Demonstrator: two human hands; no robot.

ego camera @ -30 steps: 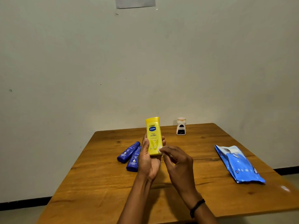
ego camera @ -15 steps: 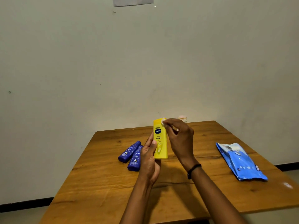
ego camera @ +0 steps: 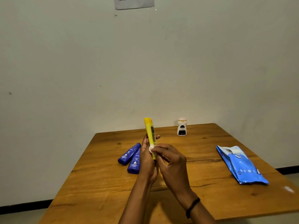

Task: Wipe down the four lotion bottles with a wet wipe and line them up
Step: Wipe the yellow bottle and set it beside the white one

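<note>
1. Right hand (ego camera: pixel 171 160): grip pinches wet wipe (ego camera: pixel 151 149) against yellow bottle (ego camera: pixel 148 126), presumably mid-wipe.
2. Left hand (ego camera: pixel 146 160): grip wraps its lower half, holding it upright over the counter (ego camera: pixel 202 183), narrow side exposed.
3. Blue bottles (ego camera: pixel 127 155), 9 o'clock of the hands: lying touching, likely awaiting wiping.
4. Wipes pack (ego camera: pixel 241 165), 3 o'clock: flat.
5. White bottle (ego camera: pixel 182 127), 1 o'clock, far edge: upright.
</note>
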